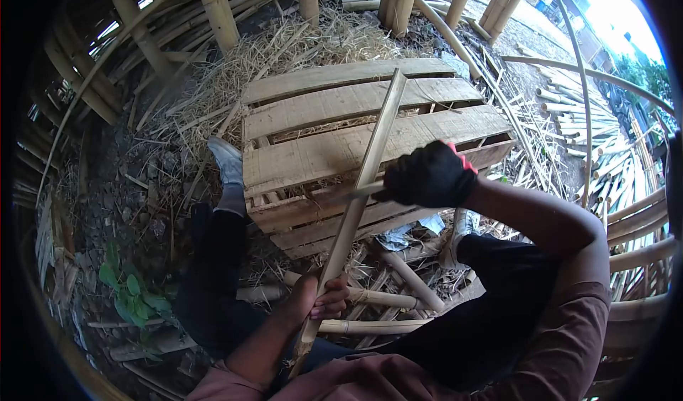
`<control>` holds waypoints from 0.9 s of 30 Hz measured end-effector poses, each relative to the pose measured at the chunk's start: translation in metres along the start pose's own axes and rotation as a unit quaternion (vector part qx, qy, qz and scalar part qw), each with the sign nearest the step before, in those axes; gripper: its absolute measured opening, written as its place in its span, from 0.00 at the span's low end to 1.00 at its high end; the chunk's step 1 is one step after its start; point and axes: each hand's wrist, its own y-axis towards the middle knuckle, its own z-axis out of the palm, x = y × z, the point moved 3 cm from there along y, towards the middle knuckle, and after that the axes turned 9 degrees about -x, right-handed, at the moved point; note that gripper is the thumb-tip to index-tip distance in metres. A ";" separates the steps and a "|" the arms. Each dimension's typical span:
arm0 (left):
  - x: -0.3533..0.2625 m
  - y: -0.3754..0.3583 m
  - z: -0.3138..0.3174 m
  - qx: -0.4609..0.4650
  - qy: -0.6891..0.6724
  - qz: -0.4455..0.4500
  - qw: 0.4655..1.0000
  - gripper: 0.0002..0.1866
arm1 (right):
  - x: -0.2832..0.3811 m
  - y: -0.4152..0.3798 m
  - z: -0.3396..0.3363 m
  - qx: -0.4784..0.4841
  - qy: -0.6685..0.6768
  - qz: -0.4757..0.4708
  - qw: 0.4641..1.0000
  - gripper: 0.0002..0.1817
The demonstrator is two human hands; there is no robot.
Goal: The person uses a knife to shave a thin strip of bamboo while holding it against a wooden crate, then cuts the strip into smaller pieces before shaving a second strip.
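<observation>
Over the pallet (341,109) a bamboo strip (363,180) slants from the lap up and away. Bare left hand (324,298) grips its near end; gloved right hand (429,175) is closed on a blade (mostly hidden) against its middle. Lower end is cut off.

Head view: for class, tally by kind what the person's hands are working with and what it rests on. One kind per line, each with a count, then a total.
Bamboo strip, held by bare left hand: 1
Blade, in gloved right hand: 1
Black glove: 1
Wooden pallet under the strip: 1
Total: 4
</observation>
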 end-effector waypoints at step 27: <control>0.001 0.000 0.005 -0.062 0.066 0.026 0.996 0.20 | -0.143 -0.022 -0.001 0.003 -0.174 0.267 0.948 0.18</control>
